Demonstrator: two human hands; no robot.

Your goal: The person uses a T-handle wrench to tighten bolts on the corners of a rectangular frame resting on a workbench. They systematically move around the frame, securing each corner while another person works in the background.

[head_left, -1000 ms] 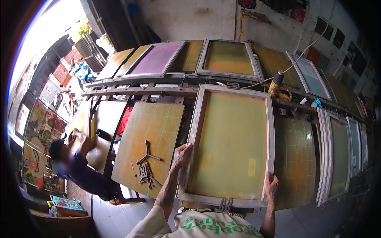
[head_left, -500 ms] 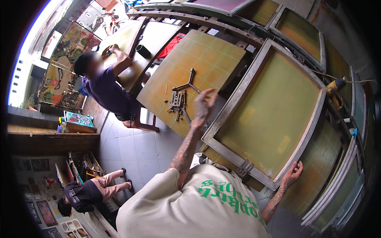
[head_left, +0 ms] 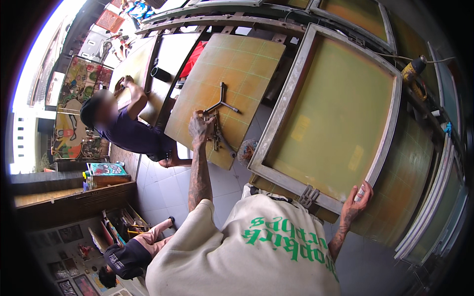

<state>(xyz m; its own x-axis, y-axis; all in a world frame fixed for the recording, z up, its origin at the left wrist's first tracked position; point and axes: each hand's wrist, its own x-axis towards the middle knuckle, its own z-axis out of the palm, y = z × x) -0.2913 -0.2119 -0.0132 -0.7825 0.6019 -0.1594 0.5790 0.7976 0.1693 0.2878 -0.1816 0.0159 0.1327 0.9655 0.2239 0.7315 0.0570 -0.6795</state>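
Observation:
My left hand point(head_left: 201, 127) reaches over small metal parts on the green-ruled, yellow-brown board point(head_left: 237, 64). Its fingers are curled together, and the palm side hides what they grip. A dark three-armed Y-shaped socket wrench point(head_left: 221, 102) lies just beyond it. Beside my fingers, some metal pieces point(head_left: 216, 140) and a grey bar point(head_left: 228, 147) show on the board. To the right, a large screen-printing frame point(head_left: 281, 103) with greenish mesh lies at a slant. My right hand point(head_left: 359, 198) grips its near right corner, thumb and fingers around the edge.
A metal hinge clamp point(head_left: 309, 196) sits on the frame's near side. A yellow-black drill point(head_left: 414, 74) rests at the right. Another person point(head_left: 131, 126) works at a board on the left, near a dark cup point(head_left: 160, 74). A further person point(head_left: 131, 256) is at lower left.
My left hand has moved left from beside the frame onto the metal parts, covering the slotted metal plate. My right hand has closed onto the frame's corner. The view has shifted.

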